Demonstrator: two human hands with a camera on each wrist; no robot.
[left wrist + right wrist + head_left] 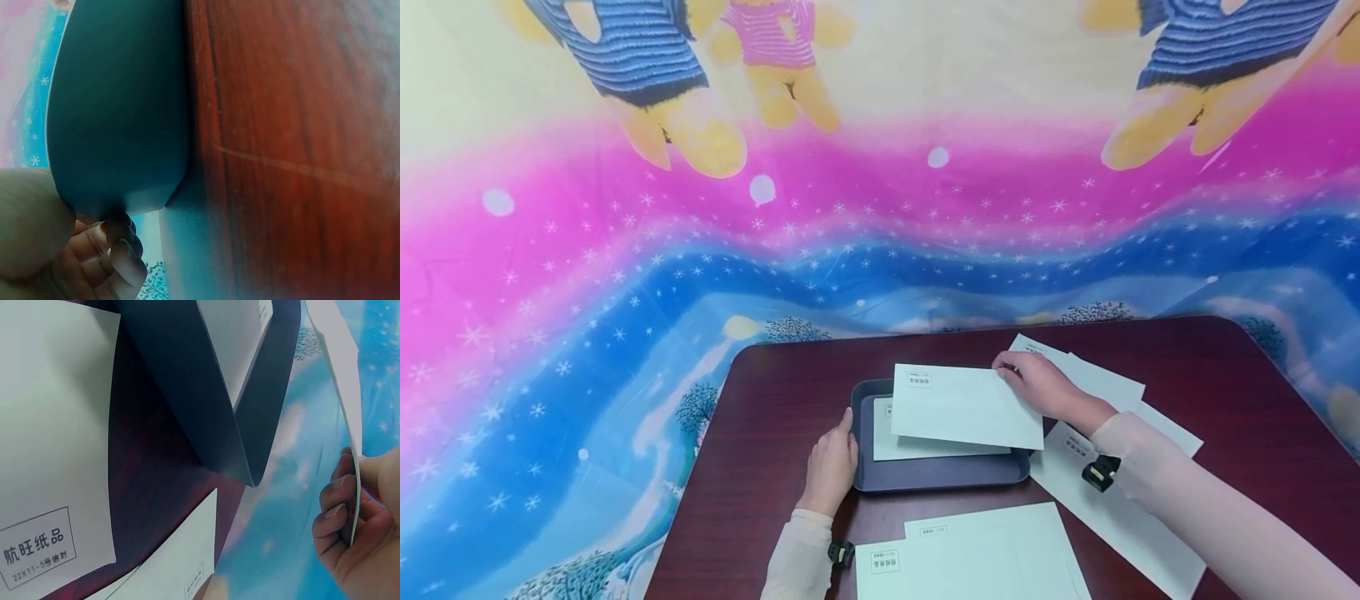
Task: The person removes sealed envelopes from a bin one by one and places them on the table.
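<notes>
A dark grey tray (940,479) with an envelope (883,446) lying inside sits on the table. At its left side is my left hand (831,467), index finger along the rim. The left wrist view shows the curled fingers (128,262) against the tray's outer wall (119,112); the thumb tip is hidden. My right hand (1037,383) pinches a white envelope (962,408) by its right end, thumb on one face and fingers on the other. This envelope is raised, overlapping the tray from above. In the right wrist view it stands edge-on beside the right hand (350,519).
Several more white envelopes lie on the dark red wooden table (760,433): an overlapping pair (970,558) in front of the tray, others (1120,500) to its right, partly under my right forearm. A printed cloth (850,250) hangs behind the table.
</notes>
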